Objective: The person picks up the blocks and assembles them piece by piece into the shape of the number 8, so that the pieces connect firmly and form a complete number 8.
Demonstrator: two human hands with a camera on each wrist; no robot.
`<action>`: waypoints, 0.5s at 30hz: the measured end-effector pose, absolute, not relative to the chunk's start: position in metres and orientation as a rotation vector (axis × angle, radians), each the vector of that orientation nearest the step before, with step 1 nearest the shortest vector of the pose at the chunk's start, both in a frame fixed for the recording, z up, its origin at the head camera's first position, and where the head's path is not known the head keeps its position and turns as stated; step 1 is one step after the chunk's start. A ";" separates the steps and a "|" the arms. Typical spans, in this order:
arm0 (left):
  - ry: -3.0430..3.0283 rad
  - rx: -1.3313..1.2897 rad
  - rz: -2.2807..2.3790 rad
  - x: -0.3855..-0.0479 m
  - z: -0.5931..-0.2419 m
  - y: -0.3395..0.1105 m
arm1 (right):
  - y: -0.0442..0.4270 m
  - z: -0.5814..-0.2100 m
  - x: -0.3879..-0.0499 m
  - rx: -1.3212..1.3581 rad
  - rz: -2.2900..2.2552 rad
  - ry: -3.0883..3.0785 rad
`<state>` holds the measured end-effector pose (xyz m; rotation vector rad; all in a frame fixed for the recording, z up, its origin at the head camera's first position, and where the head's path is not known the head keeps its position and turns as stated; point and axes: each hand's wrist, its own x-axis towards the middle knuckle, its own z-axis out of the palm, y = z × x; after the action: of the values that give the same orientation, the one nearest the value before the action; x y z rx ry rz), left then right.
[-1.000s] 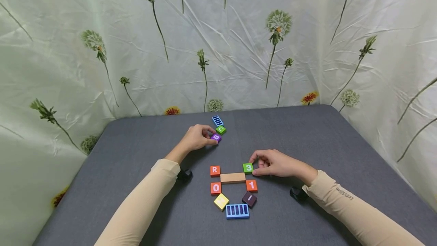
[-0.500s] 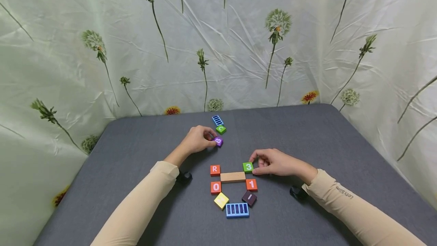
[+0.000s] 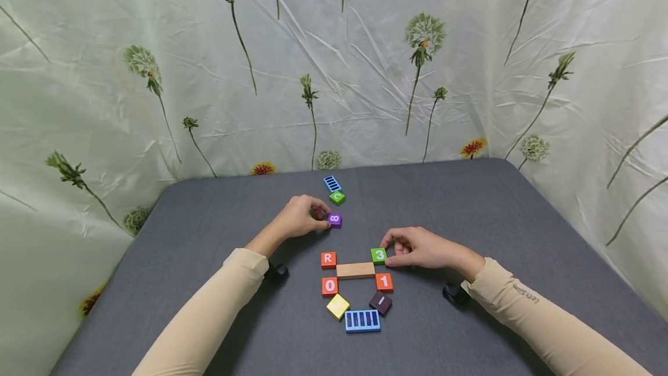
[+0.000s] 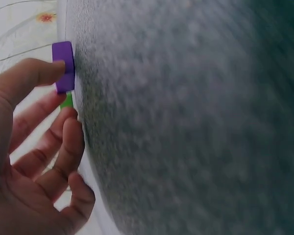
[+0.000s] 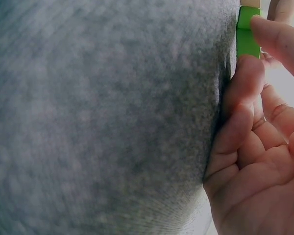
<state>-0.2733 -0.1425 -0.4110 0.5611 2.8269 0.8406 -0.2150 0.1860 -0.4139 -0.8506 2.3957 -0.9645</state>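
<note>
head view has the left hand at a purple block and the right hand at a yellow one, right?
Only one colour is wrong: the head view shows the right hand at a green block. The left hand is at a purple block.

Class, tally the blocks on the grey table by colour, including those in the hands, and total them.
Red blocks: 3
Green blocks: 2
Blue blocks: 2
Purple block: 1
Yellow block: 1
Dark block: 1
Wood-coloured block: 1
Total: 11
</note>
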 end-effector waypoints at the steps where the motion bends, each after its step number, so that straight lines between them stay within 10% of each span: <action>1: 2.816 0.581 0.845 -0.273 -0.411 -0.144 | 0.186 -0.414 -0.215 -0.850 -0.965 2.396; 15: 2.703 0.844 0.775 -0.265 -0.406 -0.157 | 0.187 -0.414 -0.217 -0.847 -0.975 2.398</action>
<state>-0.2648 -0.1568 -0.4055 0.8443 2.7035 0.7747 -0.2170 0.1872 -0.4138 -0.8467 2.3977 -0.9746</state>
